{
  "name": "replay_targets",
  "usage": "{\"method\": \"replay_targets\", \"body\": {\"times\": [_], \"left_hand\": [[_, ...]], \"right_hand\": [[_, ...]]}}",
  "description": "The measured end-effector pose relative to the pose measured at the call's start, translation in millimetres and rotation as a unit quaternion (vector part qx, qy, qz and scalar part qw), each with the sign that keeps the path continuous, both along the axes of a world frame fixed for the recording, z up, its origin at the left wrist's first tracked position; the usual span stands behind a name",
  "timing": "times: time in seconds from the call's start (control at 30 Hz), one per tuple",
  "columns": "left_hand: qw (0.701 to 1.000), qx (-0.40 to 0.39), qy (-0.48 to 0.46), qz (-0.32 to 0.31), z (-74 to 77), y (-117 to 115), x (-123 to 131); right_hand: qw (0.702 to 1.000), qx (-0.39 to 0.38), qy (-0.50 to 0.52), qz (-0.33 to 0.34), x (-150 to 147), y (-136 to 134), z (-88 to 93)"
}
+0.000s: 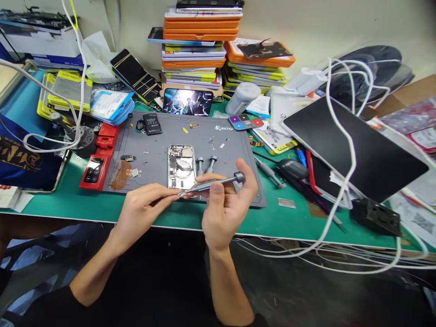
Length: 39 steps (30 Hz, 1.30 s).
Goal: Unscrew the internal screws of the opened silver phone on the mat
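My right hand (225,204) is closed round a grey metal screwdriver (213,183), held nearly level with its tip pointing left. My left hand (145,209) pinches at the screwdriver's tip, fingers pressed together; what sits between them is too small to make out. Both hands hover over the near edge of a grey work mat (156,154). An opened phone body (181,165) lies on the mat just behind my hands, its insides showing. Two more screwdrivers (206,163) stand on the mat beside it.
A black battery (152,123), small screws and parts lie on the mat. A red tool (98,156) sits at its left edge. Stacked orange and yellow boxes (200,45) stand behind. A dark tablet (354,150) and white cables (350,150) lie right.
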<state>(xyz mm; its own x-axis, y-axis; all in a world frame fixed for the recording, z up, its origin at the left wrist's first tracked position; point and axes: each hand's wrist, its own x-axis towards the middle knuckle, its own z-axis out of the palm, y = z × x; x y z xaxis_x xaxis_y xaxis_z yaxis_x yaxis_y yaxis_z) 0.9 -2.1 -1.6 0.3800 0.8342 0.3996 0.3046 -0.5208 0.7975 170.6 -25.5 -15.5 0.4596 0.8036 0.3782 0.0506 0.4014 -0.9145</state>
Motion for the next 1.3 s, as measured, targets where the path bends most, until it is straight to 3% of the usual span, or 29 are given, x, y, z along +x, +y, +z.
{"method": "replay_targets", "body": {"times": [0.37,0.87,1.3], "left_hand": [[1.0,0.012,0.002,0.0,4.9,-1.4,1.9],[1.0,0.028,0.003,0.006,-0.5,-5.5,-0.1],[0.999,-0.032,-0.037,-0.008,4.5,-2.8,-2.1]], "right_hand": [[0.998,0.051,0.019,0.019,2.1,1.8,-1.5],[0.998,0.053,0.009,0.038,0.9,0.2,-1.8],[0.996,0.031,0.038,0.074,3.6,-1.5,-3.3]]}}
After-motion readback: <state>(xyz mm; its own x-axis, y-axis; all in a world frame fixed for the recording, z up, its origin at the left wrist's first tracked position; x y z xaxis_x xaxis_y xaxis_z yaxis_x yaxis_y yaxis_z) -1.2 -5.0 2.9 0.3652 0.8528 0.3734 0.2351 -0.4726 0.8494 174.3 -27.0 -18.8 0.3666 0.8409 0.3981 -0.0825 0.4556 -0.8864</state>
